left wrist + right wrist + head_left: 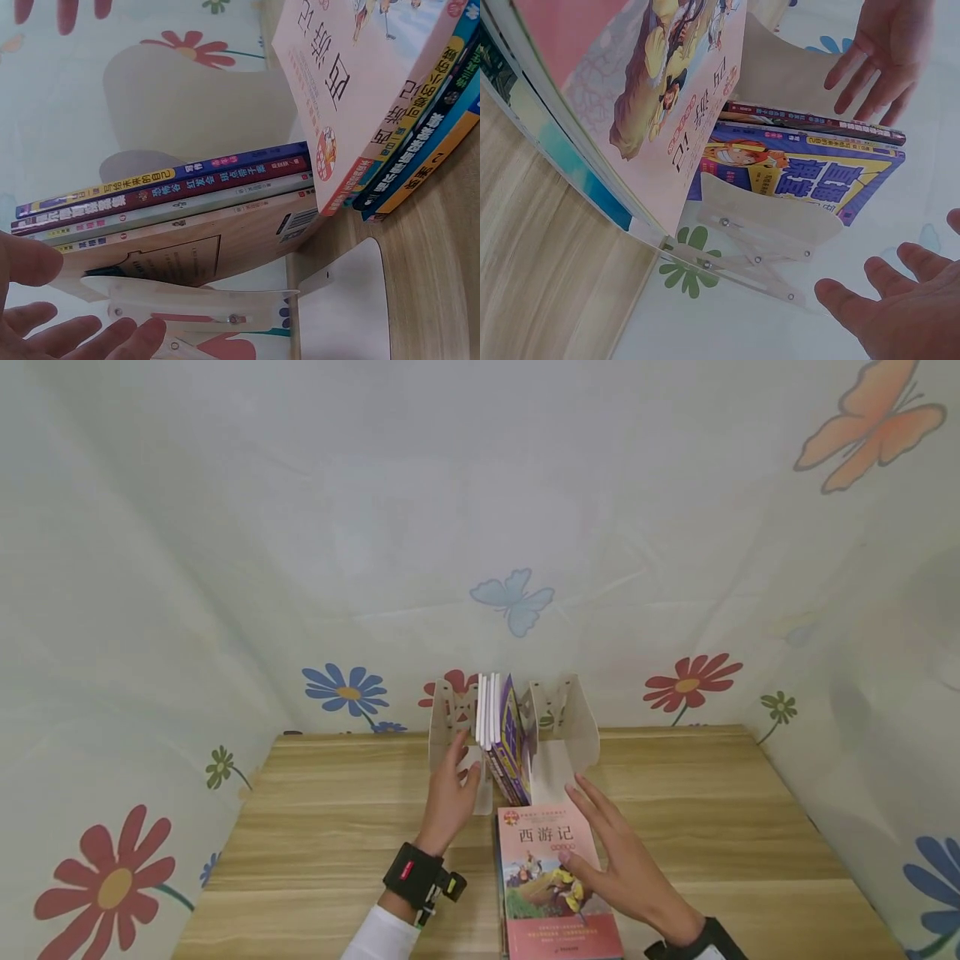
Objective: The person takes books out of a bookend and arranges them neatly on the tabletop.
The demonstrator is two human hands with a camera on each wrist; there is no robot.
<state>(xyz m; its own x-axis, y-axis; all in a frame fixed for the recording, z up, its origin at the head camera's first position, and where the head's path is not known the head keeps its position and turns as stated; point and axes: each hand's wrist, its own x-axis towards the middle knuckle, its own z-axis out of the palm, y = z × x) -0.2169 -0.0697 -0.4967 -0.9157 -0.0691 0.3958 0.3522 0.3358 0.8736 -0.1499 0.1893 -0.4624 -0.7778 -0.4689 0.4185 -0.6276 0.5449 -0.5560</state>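
Note:
Several books (491, 718) stand upright in an expandable cream-white book rack (577, 727), leaning against its middle plate. A purple-covered book (802, 176) is outermost at their right. Left of these books is my left hand (453, 793), fingers spread and holding nothing; in the left wrist view its fingertips overlap the rack's lattice. A pile of books lies flat in front of the rack, topped by a pink book (551, 893) with a picture cover. My right hand (626, 860) is over this pile's right side, fingers extended, thumb overlapping the pink cover, nothing gripped.
The rack's crossed lattice (757, 259) spreads at both sides of the upright books. It stands at the back of a wood-grain table (345, 827), close to a white curtain (375, 568) printed with flowers and butterflies. Spines of the piled books (431, 142) face the left side.

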